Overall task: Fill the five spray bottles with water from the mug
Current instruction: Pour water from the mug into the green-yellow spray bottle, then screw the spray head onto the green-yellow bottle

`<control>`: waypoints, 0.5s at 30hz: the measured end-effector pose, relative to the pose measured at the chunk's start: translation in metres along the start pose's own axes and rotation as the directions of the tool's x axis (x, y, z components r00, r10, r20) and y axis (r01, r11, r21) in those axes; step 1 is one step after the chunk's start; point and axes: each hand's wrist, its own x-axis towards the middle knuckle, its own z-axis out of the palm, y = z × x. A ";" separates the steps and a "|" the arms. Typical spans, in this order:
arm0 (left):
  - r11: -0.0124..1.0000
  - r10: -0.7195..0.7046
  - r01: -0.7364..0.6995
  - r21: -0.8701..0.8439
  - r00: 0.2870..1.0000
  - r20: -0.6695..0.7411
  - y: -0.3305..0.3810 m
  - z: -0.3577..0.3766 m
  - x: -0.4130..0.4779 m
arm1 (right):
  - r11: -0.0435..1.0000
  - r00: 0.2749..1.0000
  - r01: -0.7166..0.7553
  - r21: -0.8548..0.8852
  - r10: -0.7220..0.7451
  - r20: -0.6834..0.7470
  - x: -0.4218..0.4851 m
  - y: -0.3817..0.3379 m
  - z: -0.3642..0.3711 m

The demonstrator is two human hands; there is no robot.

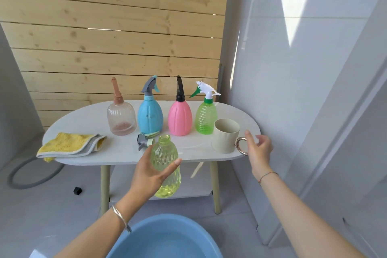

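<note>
Blue basin (167, 236) cut off at 6 o'clock; left hand (149, 176) grips uncapped yellow-green bottle (165, 153), right hand (259, 148) spread open beside mug (225, 136) at 3 o'clock.

Uncapped yellow bottle (165, 154), perhaps part-filled, is held upright; beige mug (225, 138) stands on table (88, 119).

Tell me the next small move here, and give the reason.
Probably close the right hand on the handle of the mug. Its fingers are open right beside the handle, not yet gripping, while the left hand holds the uncapped yellow bottle mouth up, ready for pouring.
</note>
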 end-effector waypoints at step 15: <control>0.994 -0.050 0.060 0.095 0.994 -0.101 -0.015 -0.089 -0.001 | 0.930 0.679 0.343 -0.134 -0.146 0.720 -0.090 -0.044 0.147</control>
